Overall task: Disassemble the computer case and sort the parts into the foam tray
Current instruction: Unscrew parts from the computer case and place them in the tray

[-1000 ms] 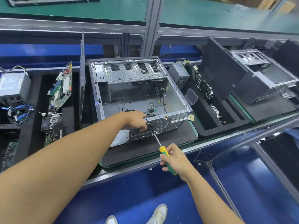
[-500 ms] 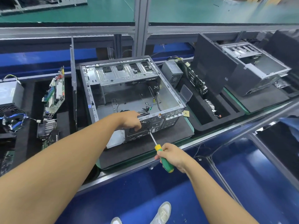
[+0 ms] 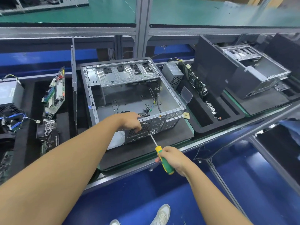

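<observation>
A long tabletop (image 3: pixel 227 129) runs left to right, its metal front rail nearest the viewer. At its middle an open computer case (image 3: pixel 129 96) lies on its side on a black mat (image 3: pixel 146 151). The open face points up and the perforated rear panel faces the front edge. Inside is mostly bare metal, with a drive cage along the far side and a few loose cables near the right wall. A strip of mat shows between the case and the front edge.

Just right of the case sits a black foam tray (image 3: pixel 211 127). A grey power supply (image 3: pixel 172 76) stands at its far left corner, with a circuit board (image 3: pixel 194 83) on edge beside it. A small finned part (image 3: pixel 210 106) lies in a long compartment with room around it. Further right, a second case (image 3: pixel 253 73) rests on its own mat.

Left of the computer case, a dark side panel (image 3: pixel 74 88) stands upright on edge, leaving a narrow gap to the case wall. Beyond it, a second foam tray (image 3: pixel 30 103) holds a motherboard (image 3: pixel 55 93) tilted on edge.

The left hand (image 3: pixel 131 121) reaches over the front edge and grips the top rim of the rear panel, fingers curled down over the fan grille. The right hand (image 3: pixel 172 158), out beyond the front edge, wraps around the green and yellow handle of a screwdriver (image 3: pixel 158 151). The screwdriver's tip meets the rear panel just below the left hand.
</observation>
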`<state>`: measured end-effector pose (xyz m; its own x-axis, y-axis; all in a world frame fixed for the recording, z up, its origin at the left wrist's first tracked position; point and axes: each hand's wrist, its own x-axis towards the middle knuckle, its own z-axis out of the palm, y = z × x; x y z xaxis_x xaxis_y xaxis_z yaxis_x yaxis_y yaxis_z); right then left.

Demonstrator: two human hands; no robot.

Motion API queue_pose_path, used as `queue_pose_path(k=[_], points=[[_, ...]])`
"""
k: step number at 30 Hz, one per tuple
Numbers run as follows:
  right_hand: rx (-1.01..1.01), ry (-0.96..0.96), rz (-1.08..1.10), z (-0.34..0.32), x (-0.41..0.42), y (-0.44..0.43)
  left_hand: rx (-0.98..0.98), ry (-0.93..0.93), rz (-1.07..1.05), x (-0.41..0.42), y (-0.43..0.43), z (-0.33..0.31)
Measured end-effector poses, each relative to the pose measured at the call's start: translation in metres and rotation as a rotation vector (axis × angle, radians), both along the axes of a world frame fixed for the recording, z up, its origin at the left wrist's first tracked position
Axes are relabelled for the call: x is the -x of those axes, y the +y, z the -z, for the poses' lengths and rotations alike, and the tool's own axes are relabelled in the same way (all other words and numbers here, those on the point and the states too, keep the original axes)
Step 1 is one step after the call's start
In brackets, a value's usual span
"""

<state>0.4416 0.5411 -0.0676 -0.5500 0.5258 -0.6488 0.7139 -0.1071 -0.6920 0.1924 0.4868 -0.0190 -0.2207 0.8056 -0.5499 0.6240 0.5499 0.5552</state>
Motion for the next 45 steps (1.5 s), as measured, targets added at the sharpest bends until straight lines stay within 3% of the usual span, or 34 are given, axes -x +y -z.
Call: queue_pose_path(k=[7,14,19,22,25,29,32,35,40,43,45], points=[[-0.005,0.043,0.029,0.002,0.003,0.001,0.024,-0.037,-0.027,-0.002,-0.003,-0.006],[0.214,-0.019,0.077,0.001,0.009,0.003,0.025,-0.034,-0.008,-0.004,-0.005,-0.01],[-0.081,0.011,-0.048,0.009,0.0,0.003,0.031,-0.012,-0.033,-0.006,-0.006,-0.013],[0.017,0.1,0.041,0.01,-0.001,0.001,0.041,-0.021,-0.029,-0.005,-0.006,-0.012],[0.049,0.036,0.044,0.004,0.003,0.004,0.034,-0.022,-0.016,-0.005,-0.007,-0.014],[0.258,0.028,0.126,0.001,0.006,0.006,0.021,-0.032,0.009,-0.005,-0.007,-0.014],[0.212,0.027,0.091,0.005,0.004,0.004,-0.009,-0.048,-0.001,-0.004,-0.008,-0.012],[0.029,0.027,0.001,0.01,0.002,0.003,-0.046,-0.076,-0.049,-0.005,-0.009,-0.01],[0.039,0.049,0.022,0.011,0.004,0.002,-0.336,0.016,-0.133,-0.012,-0.018,-0.011],[-0.008,0.037,0.009,0.011,0.004,0.001,-0.244,0.096,-0.103,-0.011,-0.022,-0.008],[-0.015,0.038,0.017,0.012,0.003,0.002,-0.32,0.122,-0.138,-0.012,-0.024,-0.01]])
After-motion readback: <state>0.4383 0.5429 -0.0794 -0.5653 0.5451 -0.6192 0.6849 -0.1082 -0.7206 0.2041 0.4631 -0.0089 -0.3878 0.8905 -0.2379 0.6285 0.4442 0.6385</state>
